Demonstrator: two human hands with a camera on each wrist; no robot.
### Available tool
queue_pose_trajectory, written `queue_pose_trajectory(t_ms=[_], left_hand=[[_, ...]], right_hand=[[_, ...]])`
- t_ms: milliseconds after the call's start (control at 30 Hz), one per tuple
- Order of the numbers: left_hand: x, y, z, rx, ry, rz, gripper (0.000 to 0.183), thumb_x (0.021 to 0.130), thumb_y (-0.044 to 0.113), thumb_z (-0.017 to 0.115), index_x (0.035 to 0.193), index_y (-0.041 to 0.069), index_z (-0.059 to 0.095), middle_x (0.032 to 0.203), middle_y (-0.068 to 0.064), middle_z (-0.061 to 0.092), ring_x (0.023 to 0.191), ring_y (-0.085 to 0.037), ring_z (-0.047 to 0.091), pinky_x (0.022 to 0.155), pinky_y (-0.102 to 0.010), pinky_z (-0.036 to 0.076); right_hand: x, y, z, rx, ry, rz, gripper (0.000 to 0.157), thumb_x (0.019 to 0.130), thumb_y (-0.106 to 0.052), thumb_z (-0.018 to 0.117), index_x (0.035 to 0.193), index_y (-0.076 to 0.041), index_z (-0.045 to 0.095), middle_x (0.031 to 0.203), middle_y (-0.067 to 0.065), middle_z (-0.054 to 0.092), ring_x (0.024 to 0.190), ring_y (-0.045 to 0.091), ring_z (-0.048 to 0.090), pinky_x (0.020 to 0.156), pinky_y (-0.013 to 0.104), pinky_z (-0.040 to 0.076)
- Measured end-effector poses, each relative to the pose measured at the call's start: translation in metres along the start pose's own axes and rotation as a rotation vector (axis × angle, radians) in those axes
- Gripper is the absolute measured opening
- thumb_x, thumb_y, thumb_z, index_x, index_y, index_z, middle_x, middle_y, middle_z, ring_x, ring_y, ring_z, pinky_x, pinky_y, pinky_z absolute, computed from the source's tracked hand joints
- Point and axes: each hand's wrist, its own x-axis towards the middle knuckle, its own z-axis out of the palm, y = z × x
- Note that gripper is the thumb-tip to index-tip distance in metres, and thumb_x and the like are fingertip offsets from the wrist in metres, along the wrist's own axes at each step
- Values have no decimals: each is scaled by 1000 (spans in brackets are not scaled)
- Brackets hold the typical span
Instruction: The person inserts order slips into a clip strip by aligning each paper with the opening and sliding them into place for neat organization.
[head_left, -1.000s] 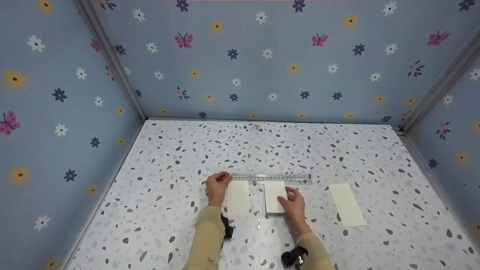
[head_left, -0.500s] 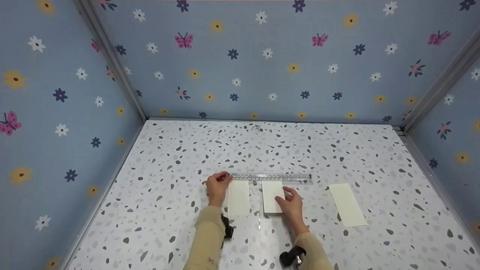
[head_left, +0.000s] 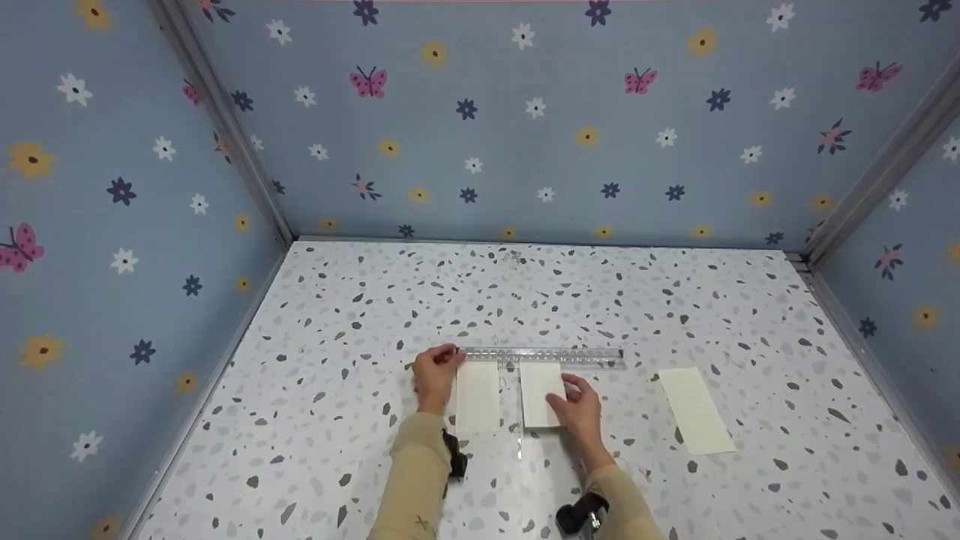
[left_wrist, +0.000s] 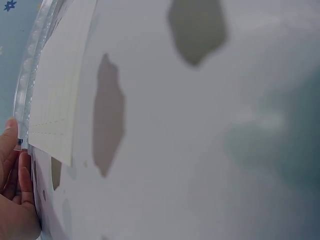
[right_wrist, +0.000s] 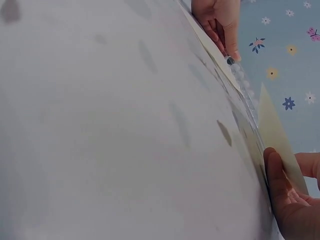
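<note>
My left hand (head_left: 437,375) pinches the left end of a clear plastic ruler (head_left: 540,354). In the left wrist view, the thumb presses on the end of the ruler (left_wrist: 25,90), with fingers curled beside it. A cream lined paper sheet (head_left: 478,397) lies flat just below the ruler, near that hand. My right hand (head_left: 581,409) grips a small cream notepad (head_left: 540,394) at its right edge, thumb on its face. The notepad's top edge is close to the ruler; in the right wrist view the notepad (right_wrist: 275,135) stands between thumb and fingers.
Another cream lined sheet (head_left: 696,410) lies tilted on the speckled tabletop (head_left: 360,300) to the right. Blue flowered panels (head_left: 495,112) rise behind and at both sides. Black wrist cameras (head_left: 454,455) sit on both forearms.
My right hand has slid the notepad a little to the left along the ruler, nearer the flat sheet. The left hand, ruler and both sheets have stayed in place.
</note>
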Motion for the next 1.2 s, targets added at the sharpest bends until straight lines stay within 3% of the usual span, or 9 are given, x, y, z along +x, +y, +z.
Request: queue_pose_trajectory(t_ms=[167,467,633,1200], left_hand=[[-1,1,-1,9,-7,-14,22,71,12,74,90,3,69,82,-6,64,74,-15,56,66,-26,45],[-2,1,-1,-33,2,61,22,70,6,74,89,-2,68,81,-10,64,72,-18,57,63,-25,45],[-2,0,-1,-38,7,79,23,70,5,74,90,-4,67,80,-12,64,70,-18,57,61,-24,45],[-2,1,-2,-32,0,53,21,71,8,74,89,0,68,80,-8,64,71,-17,56,63,-25,45]], right_hand=[[-1,0,2,3,-5,-23,44,74,-2,66,115,2,51,101,23,60,87,28,60,67,33,49],[-2,0,6,22,-33,-62,42,74,0,65,114,5,51,94,25,61,77,27,62,62,31,50],[-3,-2,7,1,-30,-74,43,73,-1,66,113,5,52,95,25,61,81,29,62,64,33,50],[-5,-4,14,-11,-45,-73,45,74,-1,66,115,5,50,101,27,58,88,32,59,66,34,50]])
